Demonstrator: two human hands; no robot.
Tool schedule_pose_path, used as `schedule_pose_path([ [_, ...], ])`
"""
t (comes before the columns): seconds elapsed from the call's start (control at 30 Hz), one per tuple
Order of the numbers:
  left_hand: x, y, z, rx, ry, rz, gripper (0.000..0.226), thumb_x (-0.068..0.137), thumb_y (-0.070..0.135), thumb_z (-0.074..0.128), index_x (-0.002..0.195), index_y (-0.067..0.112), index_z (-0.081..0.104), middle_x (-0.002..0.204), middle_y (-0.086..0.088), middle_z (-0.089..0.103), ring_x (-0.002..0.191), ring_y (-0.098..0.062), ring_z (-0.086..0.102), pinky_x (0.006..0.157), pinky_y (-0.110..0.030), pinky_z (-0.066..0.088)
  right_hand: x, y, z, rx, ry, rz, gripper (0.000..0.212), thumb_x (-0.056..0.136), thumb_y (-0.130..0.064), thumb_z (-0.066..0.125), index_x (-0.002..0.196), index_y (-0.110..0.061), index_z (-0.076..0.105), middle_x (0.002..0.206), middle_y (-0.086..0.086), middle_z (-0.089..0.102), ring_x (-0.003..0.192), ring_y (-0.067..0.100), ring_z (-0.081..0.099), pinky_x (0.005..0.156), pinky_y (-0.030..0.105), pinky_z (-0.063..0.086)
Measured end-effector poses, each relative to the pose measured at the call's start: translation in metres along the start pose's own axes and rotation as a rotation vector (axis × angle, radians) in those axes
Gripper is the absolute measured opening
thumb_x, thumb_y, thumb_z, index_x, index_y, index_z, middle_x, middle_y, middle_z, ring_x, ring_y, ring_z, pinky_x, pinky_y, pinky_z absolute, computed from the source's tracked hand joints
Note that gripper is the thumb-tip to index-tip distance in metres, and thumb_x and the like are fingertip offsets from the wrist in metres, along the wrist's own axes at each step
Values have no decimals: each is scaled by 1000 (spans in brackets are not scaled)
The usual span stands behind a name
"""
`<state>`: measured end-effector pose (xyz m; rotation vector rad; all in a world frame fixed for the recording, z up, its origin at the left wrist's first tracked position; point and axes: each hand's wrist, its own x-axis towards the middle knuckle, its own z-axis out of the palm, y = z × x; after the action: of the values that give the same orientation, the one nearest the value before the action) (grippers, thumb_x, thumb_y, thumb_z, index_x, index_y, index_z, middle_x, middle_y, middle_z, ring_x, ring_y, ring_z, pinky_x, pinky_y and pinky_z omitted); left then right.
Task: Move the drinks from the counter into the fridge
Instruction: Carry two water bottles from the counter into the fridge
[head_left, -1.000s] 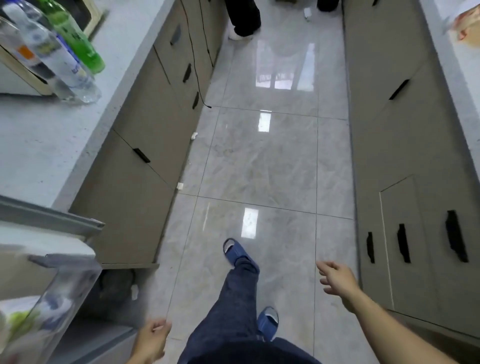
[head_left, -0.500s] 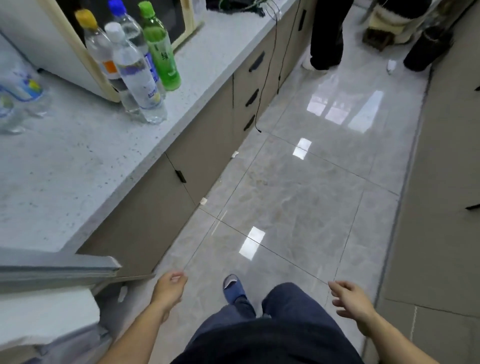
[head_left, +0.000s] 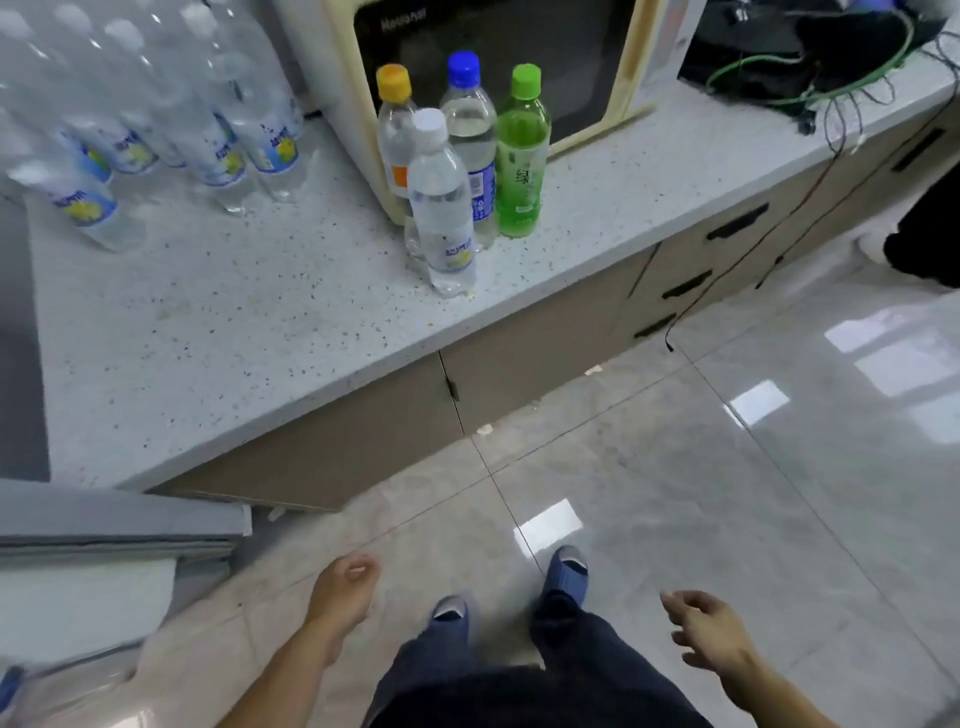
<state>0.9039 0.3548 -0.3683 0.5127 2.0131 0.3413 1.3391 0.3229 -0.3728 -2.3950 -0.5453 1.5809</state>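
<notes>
You have turned back to the tabletop (head_left: 270, 332): a second ago the view was mostly floor with the drinks far off at 10 o'clock, and now they fill the top of the view. Means you are between trips, on the approach for the next pick, nothing carried.

Your left hand (head_left: 345, 584) hangs low at 6 o'clock, fingers loosely curled, holding nothing. Your right hand (head_left: 709, 631) is at 5 o'clock, fingers relaxed and spread, also holding nothing. Both are well apart from any drink.

Task things: a cluster of four upright at 12 o'clock, just in front of the microwave (head_left: 498, 57). The white-cap bottle (head_left: 441, 208) stands nearest the tabletop edge; behind it the orange-cap bottle (head_left: 396, 140), the blue-cap bottle (head_left: 470, 140) and the green bottle (head_left: 522, 161), all touching or just beside each other. A second group, the clear labelled bottles (head_left: 208, 135), is at 10–11 o'clock, blurred, so the count is unclear.

The fridge door (head_left: 119, 525) shows at 8 o'clock, open by the look of it.

Judgement: plenty left to move. The white-cap bottle is the easy next grab; watch for knocking its neighbours, they are packed tight.
</notes>
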Motion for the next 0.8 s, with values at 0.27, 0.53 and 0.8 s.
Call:
schedule_pose_path([
  [0.27, -47, -20, 20, -313, 197, -209, 12, 90, 26, 67, 97, 16, 66, 91, -10, 67, 76, -26, 62, 66, -33, 53, 52, -145, 12, -250, -224, -265, 22, 92, -34, 67, 96, -13, 66, 77, 7, 60, 67, 23, 55, 61, 33, 48],
  [0.53, -43, 30, 3, -529, 348, -84, 8, 90, 23, 67, 98, 20, 68, 94, -6, 71, 85, -24, 68, 67, -34, 57, -6, -271, 110, -287, -473, -516, 14, 94, -21, 65, 107, -16, 65, 98, 10, 70, 82, 19, 64, 66, 25, 51],
  [0.8, -13, 148, -76, -684, 305, 306, 12, 93, 33, 64, 104, 35, 66, 103, 10, 72, 91, -5, 70, 70, -21, 56, -105, -391, 207, -232, -651, -873, 13, 92, -24, 69, 105, -23, 69, 86, 6, 67, 82, 18, 67, 76, 32, 56],
])
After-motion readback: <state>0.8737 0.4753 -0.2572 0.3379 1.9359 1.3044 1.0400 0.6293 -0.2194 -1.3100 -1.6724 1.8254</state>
